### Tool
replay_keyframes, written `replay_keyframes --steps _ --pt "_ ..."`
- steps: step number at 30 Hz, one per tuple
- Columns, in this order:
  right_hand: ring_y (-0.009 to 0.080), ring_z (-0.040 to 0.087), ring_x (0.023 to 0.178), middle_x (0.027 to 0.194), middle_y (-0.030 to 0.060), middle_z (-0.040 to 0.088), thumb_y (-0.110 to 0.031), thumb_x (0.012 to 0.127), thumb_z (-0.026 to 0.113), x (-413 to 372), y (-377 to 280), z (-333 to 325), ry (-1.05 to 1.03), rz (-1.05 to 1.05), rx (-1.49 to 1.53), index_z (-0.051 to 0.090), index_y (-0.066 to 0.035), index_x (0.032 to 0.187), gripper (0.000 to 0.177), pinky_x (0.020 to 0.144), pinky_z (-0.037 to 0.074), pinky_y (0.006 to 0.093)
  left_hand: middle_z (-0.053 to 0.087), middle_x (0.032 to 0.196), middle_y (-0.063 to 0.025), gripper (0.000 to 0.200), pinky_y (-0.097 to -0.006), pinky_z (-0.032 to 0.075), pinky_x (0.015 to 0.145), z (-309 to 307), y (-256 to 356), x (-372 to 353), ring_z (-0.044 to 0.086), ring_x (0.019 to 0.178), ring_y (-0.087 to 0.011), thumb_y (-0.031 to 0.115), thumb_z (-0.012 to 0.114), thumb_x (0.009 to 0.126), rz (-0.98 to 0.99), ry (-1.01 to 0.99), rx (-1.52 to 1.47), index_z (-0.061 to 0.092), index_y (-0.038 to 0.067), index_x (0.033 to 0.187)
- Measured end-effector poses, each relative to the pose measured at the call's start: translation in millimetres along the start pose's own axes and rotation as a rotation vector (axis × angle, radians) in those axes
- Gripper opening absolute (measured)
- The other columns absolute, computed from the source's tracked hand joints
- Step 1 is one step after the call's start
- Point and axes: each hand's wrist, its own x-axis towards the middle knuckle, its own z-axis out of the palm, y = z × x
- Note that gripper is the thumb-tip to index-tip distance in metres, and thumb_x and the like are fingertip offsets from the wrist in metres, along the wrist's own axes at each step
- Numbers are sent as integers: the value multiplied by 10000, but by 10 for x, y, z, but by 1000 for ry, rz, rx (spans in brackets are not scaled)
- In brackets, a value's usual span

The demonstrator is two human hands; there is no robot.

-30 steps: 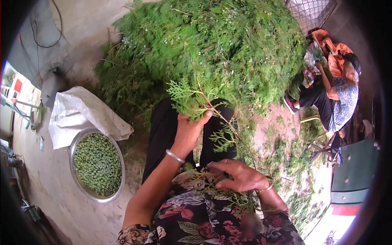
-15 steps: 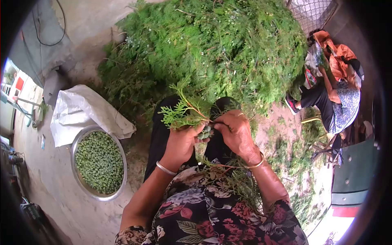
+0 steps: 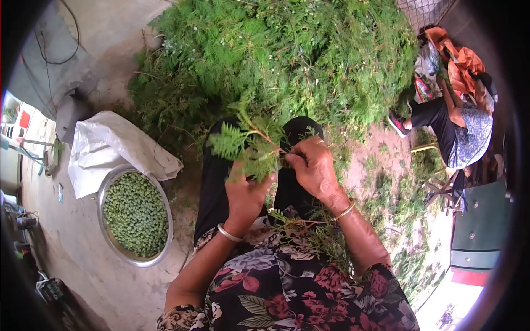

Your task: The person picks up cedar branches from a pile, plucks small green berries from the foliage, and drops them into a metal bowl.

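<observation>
Between my hands, above my knees, is an arborvitae sprig (image 3: pixel 256 131) with flat green foliage and a brown stem. My right hand (image 3: pixel 316 170) is closed, thumb and forefinger pinching the stem's end. My left hand (image 3: pixel 245 198) is curled just below the foliage, its fingertips partly covered by leaves and blurred; what it holds is hidden. Another cut sprig (image 3: pixel 309 227) lies on my lap against the floral shirt. To the left stands a metal basin (image 3: pixel 170 220) full of small green cones (image 3: pixel 135 212).
A large heap of arborvitae branches (image 3: pixel 298 60) rises in front of my knees. A white sack (image 3: pixel 113 146) lies behind the basin. At right, a co-worker (image 3: pixel 469 132) sits beside the heap near an orange cloth (image 3: pixel 461 58). Green scraps (image 3: pixel 397 220) litter the floor.
My left hand has moved slightly down and away from my right hand. The green cones seen at its fingers are out of sight now. The right hand keeps its pinch on the stem.
</observation>
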Motion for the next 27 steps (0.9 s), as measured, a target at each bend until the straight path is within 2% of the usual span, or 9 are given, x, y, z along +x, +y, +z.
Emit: replay_keyframes --steps 1,6,10,13,16,18,19,25,27 --pt "348 574 730 681 158 597 -39 685 696 6 16 6 1 5 4 607 -3 702 98 665 441 439 627 965 -79 419 -240 517 664 10 -8 -7 610 879 -106 -11 668 805 158 88 118 477 -34 1177" --pt "385 581 710 675 196 589 -90 732 669 35 60 40 10 103 14 608 4 702 116 649 451 460 647 948 -85 388 -230 508 669 5 21 -17 614 833 -97 -26 688 782 54 63 220 508 -47 1125" --pt "392 589 712 685 203 593 -114 744 660 47 81 57 -38 163 58 609 8 706 138 651 461 455 640 905 -104 418 -252 514 666 86 -60 126 631 799 -132 36 739 753 456 43 516 522 -49 1101" --pt "256 588 628 671 161 592 -96 774 648 34 113 35 -122 170 68 608 46 766 147 586 451 351 636 878 -126 504 -282 519 651 122 7 200 646 771 -170 99 787 713 574 56 639 513 -52 1109" --pt "192 568 576 640 135 597 -96 773 648 50 176 1 -209 231 168 613 50 770 150 544 439 321 634 852 -114 449 -270 514 649 131 20 263 634 763 -142 87 784 713 433 23 528 536 -52 1061" --pt "151 549 561 627 116 600 -92 771 647 58 202 -24 -268 246 255 616 54 771 149 530 433 300 599 822 -163 409 -355 486 598 95 -44 287 606 695 -323 123 795 674 388 -79 491 562 -23 978" --pt "151 549 561 627 116 600 -92 771 647 57 193 -33 -267 248 256 616 54 771 149 530 433 300 599 822 -163 409 -355 486 598 94 -60 282 606 695 -323 123 795 674 387 -80 492 562 -23 978" --pt "190 575 639 696 118 604 -77 764 654 10 213 -38 -244 152 218 627 33 773 113 583 443 313 610 743 -49 222 -231 494 589 84 28 189 582 653 -86 4 699 767 271 -88 322 578 -30 950" --pt "217 584 712 751 120 604 -85 762 663 -6 212 -39 -245 123 225 636 14 780 104 630 446 324 596 712 -24 153 -216 488 559 48 88 161 575 598 -94 8 656 812 -44 -157 84 592 -10 950"
